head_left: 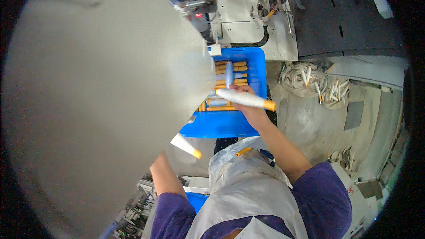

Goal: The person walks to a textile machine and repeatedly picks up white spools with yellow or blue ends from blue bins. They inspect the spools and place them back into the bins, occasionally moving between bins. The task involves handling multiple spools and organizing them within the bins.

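My right hand [253, 114] is closed round a white yarn bobbin [243, 98] with a yellow tube end, held over a blue crate [253, 124]. Its fingertips lie beside a pale blue yarn bobbin [229, 74] in the crate. Under them are several yellow-brown bare tubes [239, 68] and more pale blue bobbins. At the left my forearm [170, 181] reaches up behind a large grey panel. That panel covers the fingers of my left hand [160, 163]. Near it a second white bobbin [186, 145], yellow at its tip, sticks out past the panel edge; what holds it is hidden.
The grey panel [106, 79] fills the left side, close to the camera. Beyond the crate stands a white machine [241, 9] with metal parts. On the floor at the right lie sacks [299, 77] with several white bobbins. A yellow tube [243, 151] rests at my apron [252, 186].
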`<state>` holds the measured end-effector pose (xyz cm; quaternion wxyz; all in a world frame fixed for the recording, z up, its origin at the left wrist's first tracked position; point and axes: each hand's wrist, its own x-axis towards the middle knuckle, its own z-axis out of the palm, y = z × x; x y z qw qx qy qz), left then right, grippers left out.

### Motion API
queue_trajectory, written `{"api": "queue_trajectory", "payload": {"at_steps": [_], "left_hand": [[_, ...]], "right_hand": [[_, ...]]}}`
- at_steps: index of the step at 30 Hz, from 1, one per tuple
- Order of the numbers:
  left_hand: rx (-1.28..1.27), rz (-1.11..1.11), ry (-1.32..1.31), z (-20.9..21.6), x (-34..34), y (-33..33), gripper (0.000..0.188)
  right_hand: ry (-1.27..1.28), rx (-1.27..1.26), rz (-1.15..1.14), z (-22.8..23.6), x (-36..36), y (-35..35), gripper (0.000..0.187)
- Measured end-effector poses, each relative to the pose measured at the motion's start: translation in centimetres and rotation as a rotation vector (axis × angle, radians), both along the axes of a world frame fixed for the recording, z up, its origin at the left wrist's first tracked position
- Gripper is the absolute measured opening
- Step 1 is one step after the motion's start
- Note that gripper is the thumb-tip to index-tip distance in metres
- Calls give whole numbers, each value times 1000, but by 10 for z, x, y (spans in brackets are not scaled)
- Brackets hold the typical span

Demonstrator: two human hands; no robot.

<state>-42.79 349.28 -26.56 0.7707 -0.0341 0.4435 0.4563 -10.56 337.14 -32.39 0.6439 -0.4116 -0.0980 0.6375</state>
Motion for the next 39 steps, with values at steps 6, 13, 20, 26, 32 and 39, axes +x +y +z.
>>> {"api": "queue_trajectory", "payload": {"at_steps": [6, 13, 20, 26, 32, 39], "left_hand": [[-46, 44, -215, -9, 67, -113, 53], [89, 369, 473, 31, -32, -139, 22], [300, 346, 906, 84, -77, -207, 18], [154, 417, 563, 67, -50, -265, 13], [173, 197, 549, 70, -5, -240, 18], [240, 155, 403, 79, 24, -223, 21]], "right_hand": [[-680, 618, 663, 58, -64, -3, 29], [-970, -1, 847, -77, -65, 60, 32], [-1905, -425, 948, -273, -21, 94, 26], [-1908, -304, 994, -271, 2, 85, 40], [-1487, -372, 934, -181, -20, 70, 40], [-969, -609, 997, -118, -37, 60, 42]]}}
